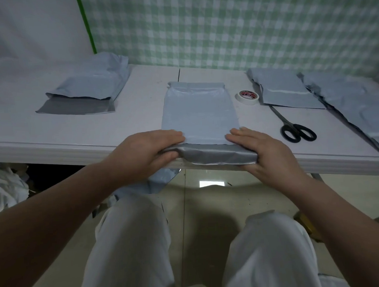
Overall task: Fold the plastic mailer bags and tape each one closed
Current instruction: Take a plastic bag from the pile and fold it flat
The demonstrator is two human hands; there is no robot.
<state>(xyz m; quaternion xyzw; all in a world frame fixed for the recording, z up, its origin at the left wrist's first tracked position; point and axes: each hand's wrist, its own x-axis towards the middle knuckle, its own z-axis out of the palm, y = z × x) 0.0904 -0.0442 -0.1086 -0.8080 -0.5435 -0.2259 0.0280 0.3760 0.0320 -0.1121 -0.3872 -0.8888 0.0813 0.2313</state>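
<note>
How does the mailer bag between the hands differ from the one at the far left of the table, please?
The centre bag is gripped at its near end by the left hand and right hand; the left bag lies untouched. The centre bag's dark end is folded up; the left bag's dark flap lies flat. The left bag looks puffier than the centre bag. Both are pale blue-grey outside, dark grey inside.

Dim, bluish, even light; a bright patch glares on the floor (208, 199); the counter (139, 110) edge bows with wide-angle distortion.
</note>
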